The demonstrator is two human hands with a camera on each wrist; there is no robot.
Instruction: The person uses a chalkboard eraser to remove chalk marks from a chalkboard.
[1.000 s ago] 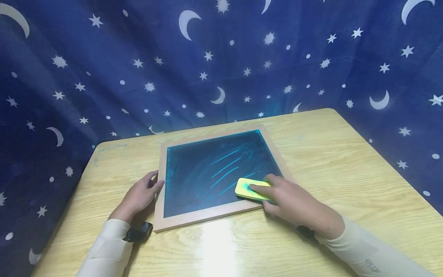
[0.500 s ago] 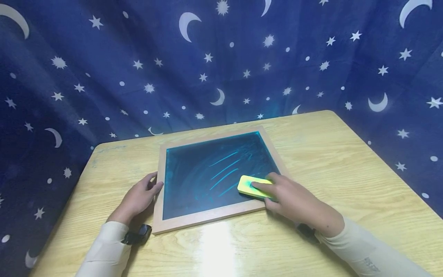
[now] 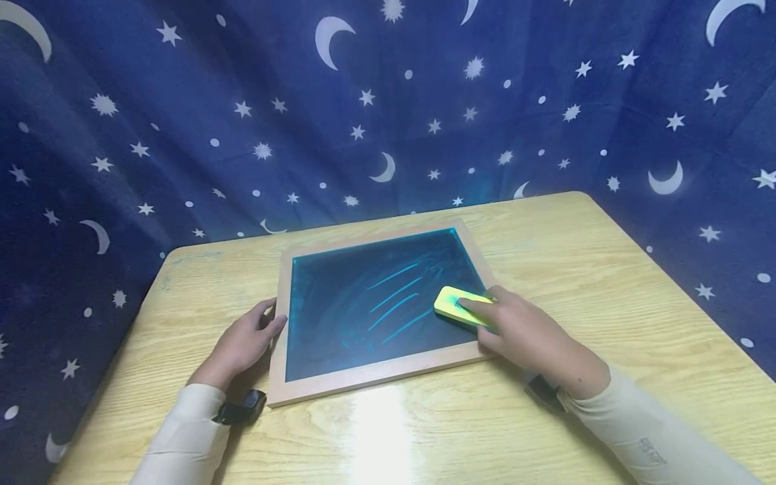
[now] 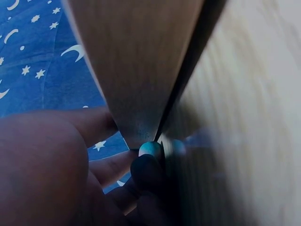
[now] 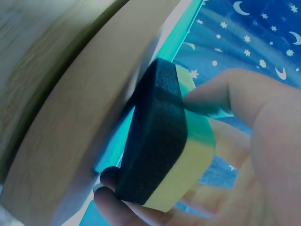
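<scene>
A small chalkboard point(image 3: 330, 303) in a wooden frame lies on the table, with several teal chalk strokes point(image 3: 397, 300) slanting across its middle. At its left edge, my left hand point(image 3: 242, 343) holds the frame. In the left wrist view, the thumb touches one face of the frame point(image 4: 136, 56) and a fingertip point(image 4: 149, 149) reaches round its lower edge. My right hand point(image 3: 530, 330) grips a yellow chalkboard eraser point(image 3: 448, 303) over the board's right side. Its dark felt point(image 5: 157, 132) faces the board in the right wrist view; whether the whole pad touches is unclear.
The pale wood-grain table point(image 3: 606, 283) extends around the board, with bluish smudges at its far left corner. A dark blue curtain point(image 3: 388, 101) with moons and stars hangs behind and along both sides. Black wrist straps point(image 3: 242, 407) sit over the light sleeves.
My right hand has moved the eraser up and to the right across the board, uncovering the right end of the lowest chalk stroke. The left hand stays on the frame.
</scene>
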